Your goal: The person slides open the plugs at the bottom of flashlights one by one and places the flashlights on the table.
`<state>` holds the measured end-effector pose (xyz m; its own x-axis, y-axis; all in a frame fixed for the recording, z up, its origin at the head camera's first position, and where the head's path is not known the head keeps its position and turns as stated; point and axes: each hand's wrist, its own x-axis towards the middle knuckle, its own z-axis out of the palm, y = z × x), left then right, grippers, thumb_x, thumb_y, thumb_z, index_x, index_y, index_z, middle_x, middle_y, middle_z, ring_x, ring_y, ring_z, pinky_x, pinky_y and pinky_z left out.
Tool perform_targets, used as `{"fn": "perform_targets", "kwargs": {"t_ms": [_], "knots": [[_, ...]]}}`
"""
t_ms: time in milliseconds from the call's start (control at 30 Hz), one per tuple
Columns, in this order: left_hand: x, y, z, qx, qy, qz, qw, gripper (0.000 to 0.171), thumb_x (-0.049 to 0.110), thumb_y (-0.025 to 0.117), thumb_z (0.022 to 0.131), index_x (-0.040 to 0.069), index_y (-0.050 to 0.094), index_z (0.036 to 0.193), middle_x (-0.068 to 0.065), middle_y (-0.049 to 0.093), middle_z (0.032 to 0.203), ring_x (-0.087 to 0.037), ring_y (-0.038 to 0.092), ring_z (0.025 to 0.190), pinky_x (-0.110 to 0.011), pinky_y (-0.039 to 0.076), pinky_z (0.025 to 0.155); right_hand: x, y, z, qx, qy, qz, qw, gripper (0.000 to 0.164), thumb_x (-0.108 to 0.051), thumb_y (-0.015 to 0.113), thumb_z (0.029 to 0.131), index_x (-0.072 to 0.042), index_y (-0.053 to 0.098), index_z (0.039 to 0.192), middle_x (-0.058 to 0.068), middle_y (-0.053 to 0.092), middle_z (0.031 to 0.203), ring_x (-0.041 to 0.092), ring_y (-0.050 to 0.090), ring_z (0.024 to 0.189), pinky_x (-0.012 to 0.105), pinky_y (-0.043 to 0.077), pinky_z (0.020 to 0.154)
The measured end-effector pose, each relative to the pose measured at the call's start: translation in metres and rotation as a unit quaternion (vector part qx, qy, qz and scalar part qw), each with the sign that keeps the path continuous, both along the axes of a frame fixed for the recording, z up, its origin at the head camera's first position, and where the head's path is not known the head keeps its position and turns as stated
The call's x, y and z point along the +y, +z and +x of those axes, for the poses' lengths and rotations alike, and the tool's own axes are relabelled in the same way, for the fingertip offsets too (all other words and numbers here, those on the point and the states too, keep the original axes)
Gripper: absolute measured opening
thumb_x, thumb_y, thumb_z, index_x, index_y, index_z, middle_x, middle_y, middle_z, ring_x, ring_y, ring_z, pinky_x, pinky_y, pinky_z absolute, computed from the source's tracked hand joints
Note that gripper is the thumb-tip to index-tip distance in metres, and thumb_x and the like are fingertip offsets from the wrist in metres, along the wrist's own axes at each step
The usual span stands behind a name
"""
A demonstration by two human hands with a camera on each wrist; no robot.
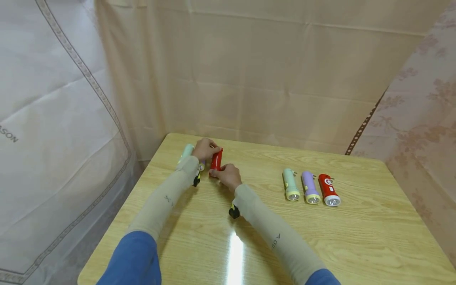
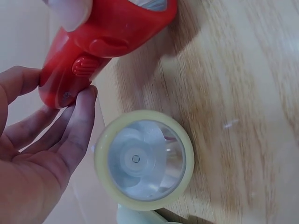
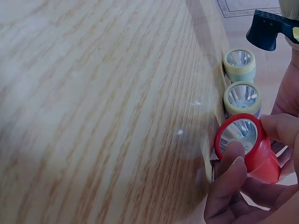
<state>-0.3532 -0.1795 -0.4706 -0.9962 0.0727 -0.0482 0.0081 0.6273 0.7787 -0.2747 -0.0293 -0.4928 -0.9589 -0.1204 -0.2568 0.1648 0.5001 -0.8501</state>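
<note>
"Red flashlight (image 1: 216,160): where does it sit, going from the left?"

"First comes a mint flashlight (image 1: 187,149), then a purple flashlight (image 1: 201,165) half hidden by the left hand (image 1: 204,149). Red is just beside them, its lens end towards the person. I can't tell whether it rests fully on the table (image 1: 199,237)."

"And the hands?"

"Left fingers pinch its narrow tail end; the right hand (image 1: 229,175) grips the wide head, one fingertip over the lens — touching the glass or not, I can't say."

"How would it handle?"

"Light and stiff, I'd judge: glossy hard plastic, so a bit slippery. The clear lens probably smudges or scratches easily. Better to hold the barrel, or the rim's outer sides — off the lens and the slide switch (image 2: 85,66)."

"Anything farther right?"

"Well apart from the hands, side by side: a second mint one (image 1: 290,184), a second purple one (image 1: 310,187) and a white-rimmed red one (image 1: 329,190), all lens end towards the person."
</note>
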Motion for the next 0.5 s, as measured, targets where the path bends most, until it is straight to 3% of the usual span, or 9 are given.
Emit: {"fn": "perform_targets", "kwargs": {"t_ms": [300, 500], "knots": [[0.0043, 0.0012, 0.0023, -0.012, 0.010, 0.052, 0.9985, 0.026, 0.021, 0.074, 0.098, -0.001, 0.074, 0.110, -0.016, 0.070, 0.105, -0.026, 0.072, 0.082, -0.046, 0.062, 0.081, 0.0015, -0.0021, -0.0018, 0.000, -0.007, 0.007, 1.000, 0.032, -0.030, 0.078, 0.091, -0.003, 0.066, 0.104, 0.009, 0.068, 0.079, 0.018, 0.059, 0.061, 0.031, 0.045, 0.050], [0.0086, 0.0028, 0.0066, -0.005, 0.016, 0.063, 0.9979, 0.022, 0.022, 0.075, 0.097, 0.002, 0.075, 0.107, -0.013, 0.072, 0.101, -0.024, 0.072, 0.081, -0.046, 0.062, 0.081, 0.0065, 0.0004, 0.0004, 0.005, -0.009, 0.005, 1.000, 0.034, -0.030, 0.080, 0.090, -0.002, 0.066, 0.103, 0.010, 0.070, 0.085, 0.017, 0.057, 0.062, 0.027, 0.043, 0.049]]}}
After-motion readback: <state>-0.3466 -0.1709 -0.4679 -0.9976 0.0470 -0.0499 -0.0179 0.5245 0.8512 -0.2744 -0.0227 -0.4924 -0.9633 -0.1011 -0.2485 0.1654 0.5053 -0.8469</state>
